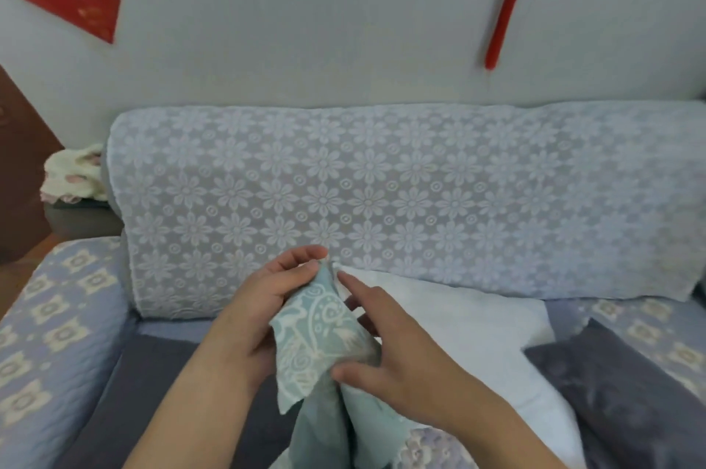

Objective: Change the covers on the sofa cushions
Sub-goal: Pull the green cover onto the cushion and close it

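Note:
A pale teal cushion cover (324, 346) with a white swirling pattern hangs between both hands in front of the sofa. My left hand (263, 312) pinches its top corner between thumb and fingers. My right hand (386, 346) grips the cover's right side, thumb low on the cloth and forefinger stretched up toward the corner. Behind the cover a bare white cushion insert (470, 338) lies on the sofa seat, its corner touching the cover's top. A dark grey-purple cushion (619, 396) lies on the seat at the right.
The sofa backrest (382, 197) wears a white lace floral throw. A padded armrest (49, 323) with a cream motif stands at the left. A crumpled cream cloth (72, 174) sits on a side surface behind it. Red hangings (504, 2) are on the wall.

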`<state>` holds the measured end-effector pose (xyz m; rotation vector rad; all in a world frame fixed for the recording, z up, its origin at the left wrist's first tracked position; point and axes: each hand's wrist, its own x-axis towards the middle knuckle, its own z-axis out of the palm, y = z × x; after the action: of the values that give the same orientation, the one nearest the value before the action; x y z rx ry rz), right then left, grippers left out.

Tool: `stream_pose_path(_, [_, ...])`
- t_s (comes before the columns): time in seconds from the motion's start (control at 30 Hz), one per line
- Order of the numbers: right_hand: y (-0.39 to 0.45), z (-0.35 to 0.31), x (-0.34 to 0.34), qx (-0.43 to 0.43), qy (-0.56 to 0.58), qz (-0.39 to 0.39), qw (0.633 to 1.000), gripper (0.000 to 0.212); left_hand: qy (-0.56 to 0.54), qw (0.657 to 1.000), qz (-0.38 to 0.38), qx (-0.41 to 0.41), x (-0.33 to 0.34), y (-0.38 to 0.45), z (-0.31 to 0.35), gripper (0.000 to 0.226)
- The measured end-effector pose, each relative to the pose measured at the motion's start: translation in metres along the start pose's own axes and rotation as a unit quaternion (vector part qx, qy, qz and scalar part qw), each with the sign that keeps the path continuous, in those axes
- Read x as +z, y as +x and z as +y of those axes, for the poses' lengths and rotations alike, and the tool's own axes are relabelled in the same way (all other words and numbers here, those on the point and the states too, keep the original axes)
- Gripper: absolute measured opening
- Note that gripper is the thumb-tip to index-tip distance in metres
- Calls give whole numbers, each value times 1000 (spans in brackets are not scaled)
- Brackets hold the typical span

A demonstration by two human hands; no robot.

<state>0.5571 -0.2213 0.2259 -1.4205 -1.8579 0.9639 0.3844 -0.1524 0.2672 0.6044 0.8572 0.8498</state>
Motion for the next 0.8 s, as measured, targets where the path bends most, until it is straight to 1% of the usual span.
stream_pose_path(0.07, [-3, -6, -3, -26, -55, -11, 998, 104, -38, 999, -11, -8, 3, 2, -3, 16])
stream_pose_path(0.1, [-5, -8, -5, -32, -68, -5, 997, 105, -49, 999, -19, -12, 4, 3, -4, 16])
stream_pose_path(0.17, [-8, -11, -5, -47, -60, 40, 996, 96, -57, 998, -32, -17, 8, 6, -8, 17])
stream_pose_path(0.27, [-3, -13, -5, -64, -38, 93, 993, 63, 0, 999, -50, -15, 16, 6, -9, 20])
stream_pose_path(0.33, [6, -18, -5, -74, -70, 130, 986, 34, 32, 998, -45, -1, 12, 7, -7, 24])
stream_pose_path(0.37, [10, -22, -5, -69, -68, 151, 984, 20, 44, 998, -47, 11, 8, 7, -6, 24])
stream_pose_path(0.43, [17, -29, -7, -43, -27, 189, 981, 29, 57, 996, -67, 31, -2, 6, -5, 22])
stream_pose_path(0.5, [27, -37, -5, -7, 51, 208, 977, 29, 50, 989, -128, 55, -13, 0, -5, 36])
stream_pose_path(0.53, [32, -40, -8, 16, 77, 223, 972, 30, 68, 983, -154, 77, -14, -2, -8, 39])
stream_pose_path(0.57, [40, -45, -9, 42, 98, 233, 967, 35, 111, 974, -165, 107, -18, -4, -10, 39])
stream_pose_path(0.6, [49, -52, -7, 60, 117, 236, 963, 43, 167, 963, -164, 136, -23, -7, -10, 45])
stream_pose_path(0.63, [55, -59, -8, 72, 128, 239, 960, 51, 227, 947, -160, 160, -28, -9, -12, 59])
stream_pose_path(0.67, [61, -65, -9, 76, 131, 242, 958, 58, 274, 932, -159, 174, -32, -10, -15, 70])
stream_pose_path(0.7, [67, -72, -10, 76, 136, 244, 957, 62, 308, 922, -146, 182, -41, -10, -16, 76])
stream_pose_path(0.73, [71, -79, -14, 72, 149, 244, 956, 59, 328, 917, -126, 190, -46, -11, -17, 76])
stream_pose_path(0.8, [78, -90, -27, 60, 203, 249, 945, 44, 336, 918, -101, 185, -54, -13, -16, 69])
